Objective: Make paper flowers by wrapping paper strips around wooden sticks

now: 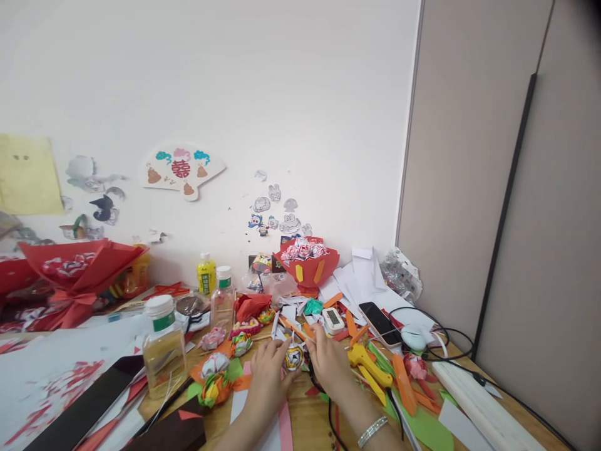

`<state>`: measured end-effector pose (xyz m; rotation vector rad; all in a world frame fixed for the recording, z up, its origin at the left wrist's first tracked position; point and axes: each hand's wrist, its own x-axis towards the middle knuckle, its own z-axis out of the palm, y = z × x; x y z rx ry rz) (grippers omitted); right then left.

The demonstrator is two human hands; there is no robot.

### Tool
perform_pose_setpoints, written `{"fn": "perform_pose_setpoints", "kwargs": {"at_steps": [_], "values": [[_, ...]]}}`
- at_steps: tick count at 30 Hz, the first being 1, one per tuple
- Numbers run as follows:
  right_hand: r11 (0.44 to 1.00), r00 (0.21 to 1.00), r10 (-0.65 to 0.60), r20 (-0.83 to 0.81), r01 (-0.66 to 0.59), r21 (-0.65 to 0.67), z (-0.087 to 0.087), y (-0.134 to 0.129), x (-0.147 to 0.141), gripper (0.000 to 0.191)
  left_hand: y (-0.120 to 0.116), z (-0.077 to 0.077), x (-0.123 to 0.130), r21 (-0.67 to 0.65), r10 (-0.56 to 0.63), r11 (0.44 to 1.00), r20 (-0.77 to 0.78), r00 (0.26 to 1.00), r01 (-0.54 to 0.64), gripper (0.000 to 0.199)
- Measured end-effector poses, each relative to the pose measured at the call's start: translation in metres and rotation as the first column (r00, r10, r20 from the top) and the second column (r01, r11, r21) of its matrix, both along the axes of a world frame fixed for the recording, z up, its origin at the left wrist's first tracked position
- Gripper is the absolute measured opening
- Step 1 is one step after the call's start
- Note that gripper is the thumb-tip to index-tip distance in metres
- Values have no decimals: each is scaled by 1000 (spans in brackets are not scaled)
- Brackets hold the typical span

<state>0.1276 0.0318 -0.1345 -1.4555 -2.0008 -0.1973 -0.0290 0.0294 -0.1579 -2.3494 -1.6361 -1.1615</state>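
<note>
Near the front middle of the table, a small yellow, white and dark paper flower (294, 356) sits between my two hands. My left hand (271, 369) is curled around its left side, fingers closed on it. On the right, my right hand (327, 362) has its fingers bent together beside the flower, close to an orange paper strip (293, 327); what those fingers hold is too small to make out. A bracelet (372, 432) circles my right wrist. Other crumpled paper flowers (216, 388) lie left of my left hand.
A clear bottle (164, 351) stands at left, a red bouquet (307, 266) by the wall. To the right are a yellow glue gun (370, 365), a phone (380, 324), a white timer (333, 320), a mouse (414, 338), cables and a white board (483, 404).
</note>
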Motion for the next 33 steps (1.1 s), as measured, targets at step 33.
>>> {"fn": "perform_pose_setpoints", "kwargs": {"at_steps": [33], "values": [[973,937,232,-260,-226,53,4,-6,-5,10,-4,8,0,-49,-137,986,315,939,160,39]]}}
